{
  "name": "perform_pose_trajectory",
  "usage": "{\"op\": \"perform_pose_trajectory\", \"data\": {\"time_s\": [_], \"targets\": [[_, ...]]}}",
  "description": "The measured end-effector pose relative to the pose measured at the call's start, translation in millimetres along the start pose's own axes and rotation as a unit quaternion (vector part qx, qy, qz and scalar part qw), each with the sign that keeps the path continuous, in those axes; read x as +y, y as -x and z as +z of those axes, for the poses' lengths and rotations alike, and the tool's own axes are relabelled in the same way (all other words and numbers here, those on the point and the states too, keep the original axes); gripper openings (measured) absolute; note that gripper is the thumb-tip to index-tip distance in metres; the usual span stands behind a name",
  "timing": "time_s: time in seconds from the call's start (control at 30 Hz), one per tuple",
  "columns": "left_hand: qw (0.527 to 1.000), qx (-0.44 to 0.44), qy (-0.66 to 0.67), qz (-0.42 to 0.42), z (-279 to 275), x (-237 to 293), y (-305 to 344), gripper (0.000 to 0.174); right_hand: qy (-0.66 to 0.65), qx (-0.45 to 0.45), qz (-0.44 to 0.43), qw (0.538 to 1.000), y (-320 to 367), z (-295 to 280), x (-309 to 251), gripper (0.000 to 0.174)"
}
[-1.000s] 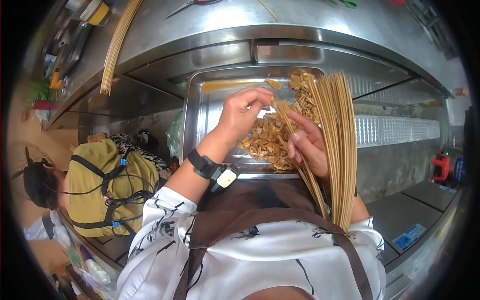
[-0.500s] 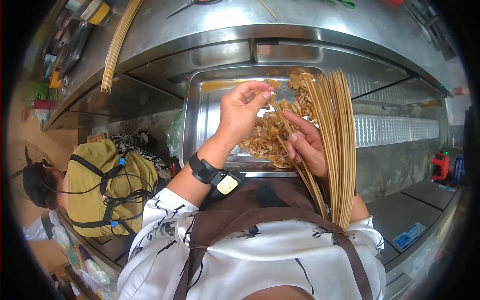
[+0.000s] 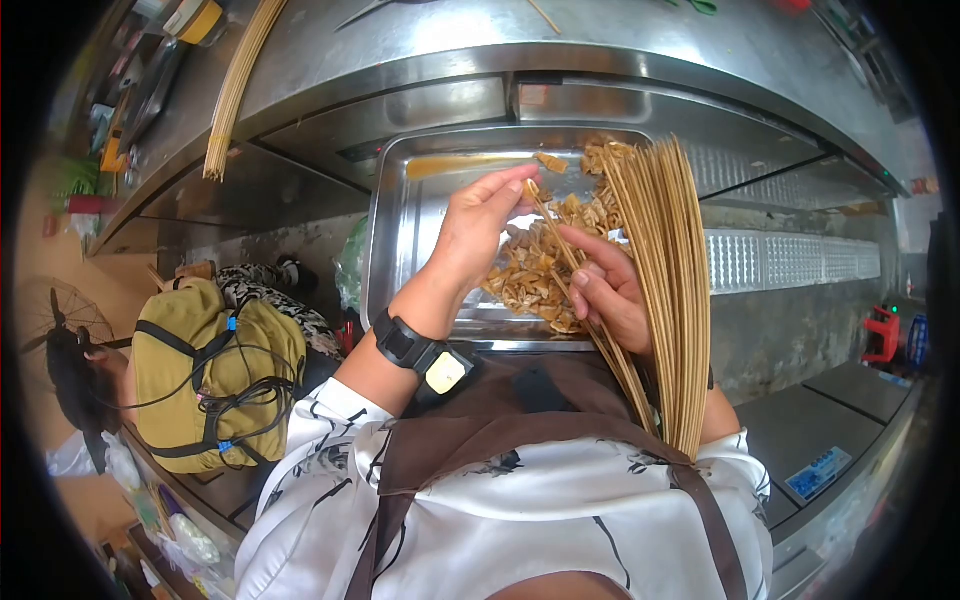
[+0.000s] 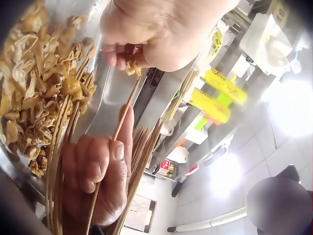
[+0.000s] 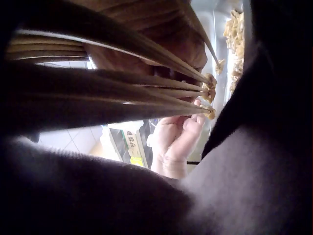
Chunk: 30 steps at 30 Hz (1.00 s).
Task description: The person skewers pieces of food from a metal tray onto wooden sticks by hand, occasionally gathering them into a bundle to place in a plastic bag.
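Between its thumb and fingers, my left hand (image 3: 468, 228) pinches a small yellowish-brown piece of food (image 4: 132, 67), right at the tip of a thin wooden skewer (image 4: 125, 104). That skewer is held by my right hand (image 3: 612, 300), thumb against fingers. Several other skewers run through or beside the right hand, some with food pieces (image 5: 209, 88) on their tips. A thick bundle of skewers (image 3: 668, 290) leans along the right forearm. Below both hands, a heap of cut brown food (image 3: 530, 278) lies in a metal tray (image 3: 415, 215), with brownish liquid at its far side.
A steel counter (image 3: 470, 40) runs beyond the tray, with another skewer bundle (image 3: 240, 90) lying at its left edge. Dark scissors (image 3: 365, 12) lie at the back. To the left, a person in an olive top (image 3: 215, 370) bends low. A red stool (image 3: 881, 335) stands far right.
My left hand has shifted slightly left, bringing the pinched piece to the skewer's tip. My right hand keeps its hold, with the skewer tips leaning a little left.
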<state>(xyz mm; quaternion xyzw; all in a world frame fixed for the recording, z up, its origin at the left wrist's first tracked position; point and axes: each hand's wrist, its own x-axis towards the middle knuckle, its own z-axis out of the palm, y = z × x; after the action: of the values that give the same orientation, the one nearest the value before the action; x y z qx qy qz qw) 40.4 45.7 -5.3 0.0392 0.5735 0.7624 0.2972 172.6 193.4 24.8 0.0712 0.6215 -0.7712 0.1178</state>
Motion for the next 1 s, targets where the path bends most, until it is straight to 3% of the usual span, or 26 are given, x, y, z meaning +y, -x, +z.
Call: {"op": "perform_pose_trajectory", "data": {"time_s": [0.3, 0.7, 0.87, 1.0], "targets": [[0.999, -0.004, -0.040, 0.019, 3, 4, 6, 0.031, -0.005, -0.011, 0.005, 1.000, 2, 1, 2, 0.046], [0.990, 0.013, -0.134, 0.050, -1, 12, 13, 0.025, -0.017, -0.005, -0.003, 1.000, 2, 2, 4, 0.044], [0.999, 0.018, 0.030, 0.020, 0, 11, 16, 0.026, -0.007, -0.017, 0.006, 1.000, 2, 2, -2, 0.045], [0.998, 0.038, 0.051, 0.014, -1, 7, 14, 0.026, -0.006, -0.019, 0.008, 1.000, 1, 3, -2, 0.045]]}}
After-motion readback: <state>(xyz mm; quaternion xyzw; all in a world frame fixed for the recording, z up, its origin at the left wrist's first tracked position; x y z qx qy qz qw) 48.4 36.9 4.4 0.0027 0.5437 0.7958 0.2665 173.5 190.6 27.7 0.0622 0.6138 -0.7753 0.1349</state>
